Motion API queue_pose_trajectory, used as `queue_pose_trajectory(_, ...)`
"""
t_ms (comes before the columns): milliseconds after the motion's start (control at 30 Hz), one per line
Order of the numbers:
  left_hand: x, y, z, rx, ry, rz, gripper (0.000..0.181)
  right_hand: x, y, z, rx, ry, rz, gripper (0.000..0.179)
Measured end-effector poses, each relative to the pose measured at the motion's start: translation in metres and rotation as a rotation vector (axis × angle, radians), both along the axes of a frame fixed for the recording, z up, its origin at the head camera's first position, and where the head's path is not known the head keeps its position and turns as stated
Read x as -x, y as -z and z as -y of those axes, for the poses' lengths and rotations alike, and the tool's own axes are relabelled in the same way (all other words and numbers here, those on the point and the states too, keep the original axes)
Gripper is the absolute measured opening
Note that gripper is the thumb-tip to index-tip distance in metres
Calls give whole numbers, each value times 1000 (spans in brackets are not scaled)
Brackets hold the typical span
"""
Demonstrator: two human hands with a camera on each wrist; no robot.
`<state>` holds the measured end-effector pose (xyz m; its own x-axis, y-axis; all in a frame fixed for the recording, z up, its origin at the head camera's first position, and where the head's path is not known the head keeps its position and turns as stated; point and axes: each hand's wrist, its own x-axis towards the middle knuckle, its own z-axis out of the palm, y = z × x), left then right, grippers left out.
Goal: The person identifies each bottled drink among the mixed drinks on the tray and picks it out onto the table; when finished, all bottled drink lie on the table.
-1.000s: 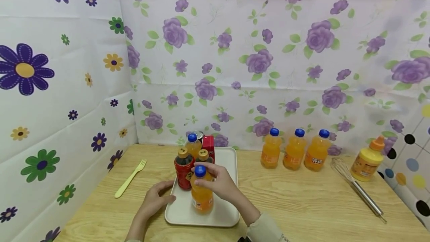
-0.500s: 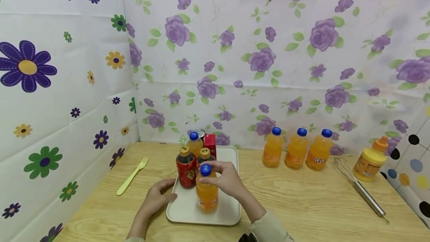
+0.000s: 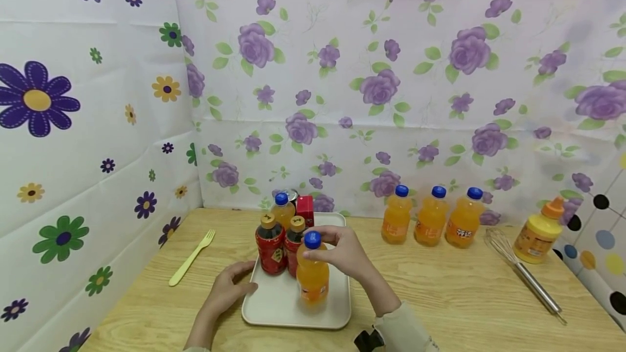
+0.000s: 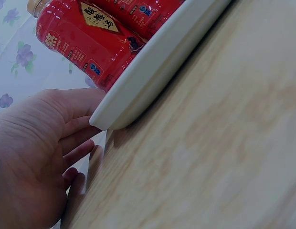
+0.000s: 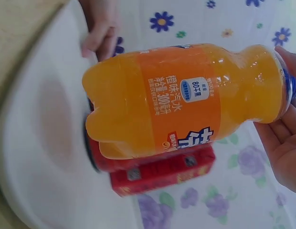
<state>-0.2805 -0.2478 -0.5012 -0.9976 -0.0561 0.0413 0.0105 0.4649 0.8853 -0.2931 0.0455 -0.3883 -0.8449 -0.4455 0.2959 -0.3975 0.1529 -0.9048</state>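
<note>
My right hand point(image 3: 348, 254) pinches an orange soda bottle point(image 3: 313, 278) just below its blue cap. In the right wrist view the bottle's base hangs over the white tray point(image 3: 274, 308). My left hand point(image 3: 226, 289) touches the tray's left rim with loosely extended fingers, as the left wrist view shows. Two red-labelled sour plum drink bottles point(image 3: 270, 251) with gold caps stand on the tray behind the held bottle. Farther back on it are another orange soda bottle point(image 3: 282, 212), a red carton point(image 3: 305, 208) and a partly hidden can point(image 3: 292, 195).
Three orange soda bottles point(image 3: 430, 221) stand in a row near the back wall. A whisk point(image 3: 525, 276) and a yellow squeeze bottle point(image 3: 537, 235) are at the right. A pale yellow fork point(image 3: 193, 257) lies left of the tray on the wooden table point(image 3: 415, 297).
My right hand has carried the orange soda bottle to the right over the tray, past the front of the red-labelled bottles. The left hand stays at the tray's rim.
</note>
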Motion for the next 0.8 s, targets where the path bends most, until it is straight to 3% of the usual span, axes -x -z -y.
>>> queue_pose_trajectory(267, 0, -1, 0, 14, 0, 9, 56, 7, -14, -32, 80, 84, 6, 44)
queue_pose_trajectory(467, 0, -2, -1, 14, 9, 0, 56, 12, -25, -68, 194, 143, -81, 43)
queue_pose_trajectory(633, -1, -1, -1, 21, 15, -13, 56, 13, -32, -100, 233, 290, -136, 40)
queue_pose_trajectory(800, -1, 0, 0, 17, 5, 4, 56, 11, -34, -133, 185, 451, -137, 44)
